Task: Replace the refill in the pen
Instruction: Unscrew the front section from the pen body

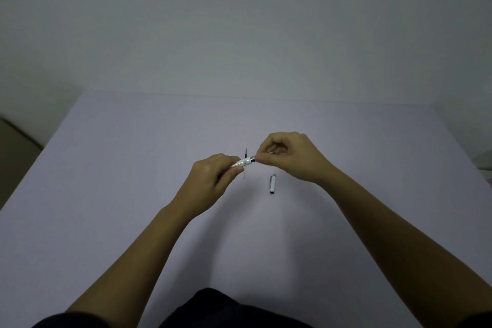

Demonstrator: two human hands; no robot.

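Note:
I hold a white pen [244, 162] above the middle of the table, lying roughly level between both hands. My left hand [210, 181] grips the white barrel end. My right hand [287, 157] pinches the pen's front section, with a silver and dark ring showing at the joint. Behind the pen a thin refill [246, 153] lies on the table, its dark end pointing away from me and its pale end partly hidden under the pen. The white pen cap [272, 184] lies on the table just right of centre, below my right hand.
The pale lilac table [133, 168] reaches a plain wall at the back. Its left edge drops off to a darker floor area [16, 146]. My dark clothing [226, 309] shows at the bottom of the view.

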